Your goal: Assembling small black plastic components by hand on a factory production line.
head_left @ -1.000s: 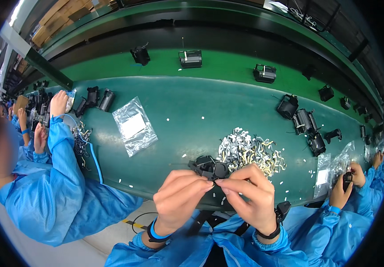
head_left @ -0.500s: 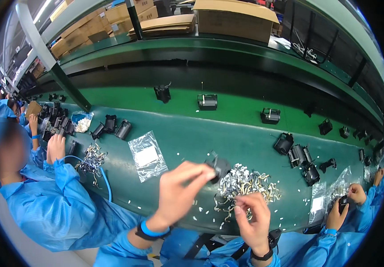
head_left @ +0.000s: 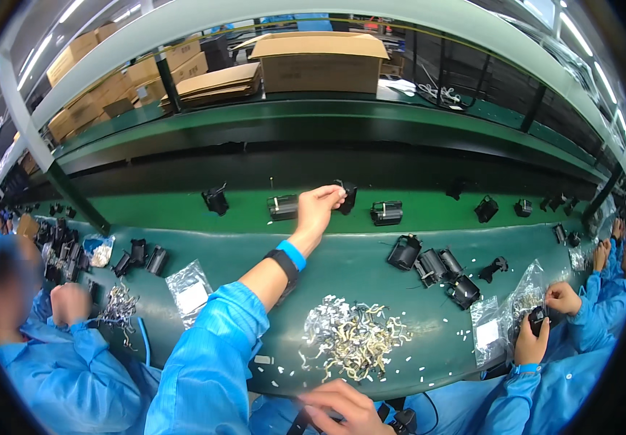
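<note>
My left hand (head_left: 315, 216) reaches far across the bench to the lighter green strip (head_left: 429, 221). Its thumb and fingertips pinch together at a small black plastic part (head_left: 349, 200), partly hidden behind them. Low at the bench's near edge is my right hand (head_left: 347, 407), slightly blurred, fingers stretched to the left and nothing seen in them. Just beyond it lies a heap of small cables (head_left: 356, 337), white, yellow and black, with white scraps scattered around.
Black housings (head_left: 432, 268) cluster right of the heap; others (head_left: 387, 212) stand along the strip. A clear bag (head_left: 188, 290) lies left, another (head_left: 488, 333) right. Co-workers sit at both sides, one person's hand (head_left: 530, 344) holding a black part. Above, a shelf carries a cardboard box (head_left: 320, 72).
My left hand has carried the black part from above the cable heap forward to the strip. My right hand has drawn back from the heap to the near edge. The view has shifted.
</note>
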A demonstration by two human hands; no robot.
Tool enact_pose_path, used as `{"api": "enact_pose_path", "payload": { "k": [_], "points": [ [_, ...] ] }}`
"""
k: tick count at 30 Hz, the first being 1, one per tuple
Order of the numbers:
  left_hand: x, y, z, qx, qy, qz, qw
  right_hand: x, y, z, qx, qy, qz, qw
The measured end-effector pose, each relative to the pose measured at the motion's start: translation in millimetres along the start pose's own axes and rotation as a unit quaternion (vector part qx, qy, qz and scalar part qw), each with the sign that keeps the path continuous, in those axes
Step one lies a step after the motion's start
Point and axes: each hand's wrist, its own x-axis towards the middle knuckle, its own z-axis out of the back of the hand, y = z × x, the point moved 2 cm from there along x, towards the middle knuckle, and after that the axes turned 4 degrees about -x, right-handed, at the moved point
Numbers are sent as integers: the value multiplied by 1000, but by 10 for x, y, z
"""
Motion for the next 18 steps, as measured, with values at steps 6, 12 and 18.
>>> {"api": "enact_pose_path", "payload": {
  "k": [6, 12, 18],
  "points": [
    [-68, -13, -59, 25, 33, 27, 999, -11, -229, 392, -131, -42, -42, 990],
    [-156, -48, 34, 70, 37, 42, 996, 180, -619, 861, -318, -99, -166, 928],
    [-742, -795, 9, 88, 143, 16, 986, 133, -1064, 1065, -404, -94, -177, 893]
  ]
}}
